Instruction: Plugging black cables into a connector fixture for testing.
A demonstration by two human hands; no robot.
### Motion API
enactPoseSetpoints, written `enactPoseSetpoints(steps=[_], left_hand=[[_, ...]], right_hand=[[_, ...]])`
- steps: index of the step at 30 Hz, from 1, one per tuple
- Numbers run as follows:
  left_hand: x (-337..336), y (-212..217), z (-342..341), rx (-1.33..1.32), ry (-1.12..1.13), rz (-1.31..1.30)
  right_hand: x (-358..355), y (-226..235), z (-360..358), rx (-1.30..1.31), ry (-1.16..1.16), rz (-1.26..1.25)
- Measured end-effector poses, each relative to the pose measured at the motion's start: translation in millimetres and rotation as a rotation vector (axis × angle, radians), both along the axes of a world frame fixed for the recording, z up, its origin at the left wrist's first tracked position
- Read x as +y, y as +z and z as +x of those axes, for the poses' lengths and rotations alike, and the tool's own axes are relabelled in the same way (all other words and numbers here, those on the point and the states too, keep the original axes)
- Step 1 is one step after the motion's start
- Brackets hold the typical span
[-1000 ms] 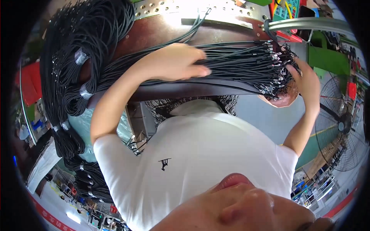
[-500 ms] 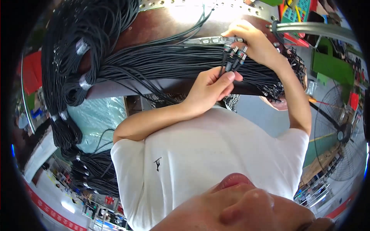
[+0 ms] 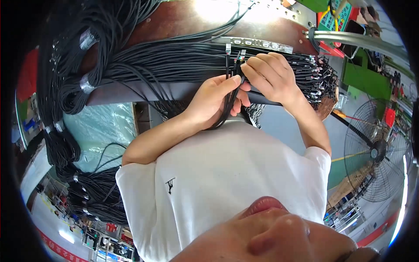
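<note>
While a few black cables (image 3: 228, 94) are gripped upright in the left hand (image 3: 217, 101), their connector ends (image 3: 235, 54) are pinched by the right hand (image 3: 271, 75) – sorting seems under way, and careful alignment is called for next. Beyond both hands, a cable mass (image 3: 174, 65) covers the brown surface (image 3: 183, 19) – a green-and-red package (image 3: 334, 13) sits further right.

Black cables (image 3: 174, 61) with silver connector tips; clear tape bands on black cable bundles (image 3: 70, 87). Reddish-brown tabletop (image 3: 174, 19). White t-shirt (image 3: 227, 174), small black emblem. Pale green plastic sheet (image 3: 104, 126). Black fan (image 3: 375, 153).
</note>
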State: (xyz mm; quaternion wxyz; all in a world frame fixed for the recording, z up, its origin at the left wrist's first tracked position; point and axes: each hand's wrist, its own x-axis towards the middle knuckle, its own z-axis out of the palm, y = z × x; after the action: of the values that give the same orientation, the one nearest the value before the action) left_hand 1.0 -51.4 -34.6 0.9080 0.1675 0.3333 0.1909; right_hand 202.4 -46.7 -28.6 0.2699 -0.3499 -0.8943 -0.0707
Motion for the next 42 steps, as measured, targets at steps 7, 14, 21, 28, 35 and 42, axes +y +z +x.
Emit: enactPoseSetpoints(steps=[7,14,21,28,35,42], left_hand=[[-8,-3,-12,0.315,0.206,0.453],[3,1,-12,0.179,0.153,0.391],[11,-2,-4,0.309,0.119,0.538],[6,27,-10,0.337,0.004,0.736],[23,26,-1,0.144,-0.082,0.438],[33,32,8,0.095,-0.205,0.338]], right_hand=[[25,-23,-7,0.421,-0.314,-0.317],[38,-24,-10,0.492,-0.301,-0.698],[25,6,-12,0.193,-0.263,-0.056],[17,-15,5,0.562,-0.401,-0.377],[23,-24,-1,0.380,-0.430,-0.531],[12,18,0,0.099,-0.209,-0.025]])
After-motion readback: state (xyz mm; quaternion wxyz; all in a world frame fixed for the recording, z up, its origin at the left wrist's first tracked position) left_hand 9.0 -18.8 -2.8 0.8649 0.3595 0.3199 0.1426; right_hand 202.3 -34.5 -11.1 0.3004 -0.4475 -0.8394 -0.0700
